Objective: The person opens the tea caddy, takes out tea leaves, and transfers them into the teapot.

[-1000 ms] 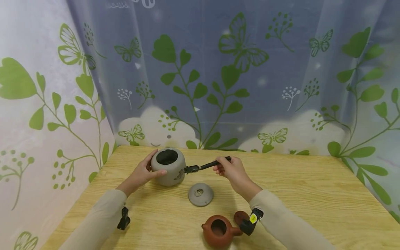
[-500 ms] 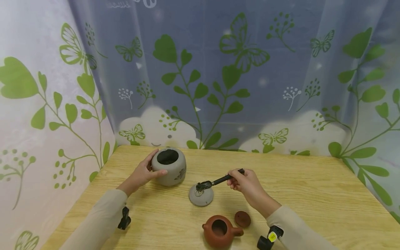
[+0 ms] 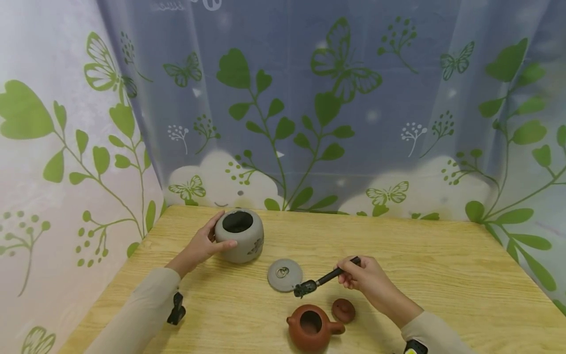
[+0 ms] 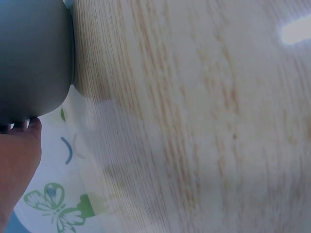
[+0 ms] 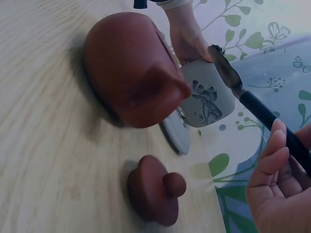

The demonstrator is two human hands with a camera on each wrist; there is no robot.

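Note:
My right hand (image 3: pixel 363 276) pinches the black handle of a tea scoop (image 3: pixel 327 277), whose dark bowl carries what looks like loose tea leaves. The bowl hangs between the grey jar lid (image 3: pixel 283 274) and the open reddish-brown teapot (image 3: pixel 305 339). My left hand (image 3: pixel 204 246) grips a lidless grey tea jar (image 3: pixel 243 248) at its left side, thumb across the front. In the left wrist view, the fingers curl under the edge of that jar (image 4: pixel 31 58). A lotus drawing on the jar shows in the right wrist view.
The teapot's small round lid (image 3: pixel 343 310) lies on the wooden table (image 3: pixel 424 275), just right of the teapot handle. A leaf-and-butterfly curtain (image 3: pixel 283 147) hangs behind the table's far edge and along both sides.
My right hand has drawn the tea scoop from beside the jar, across the grey lid, toward me and to the right, near the teapot. My left hand stays on the jar.

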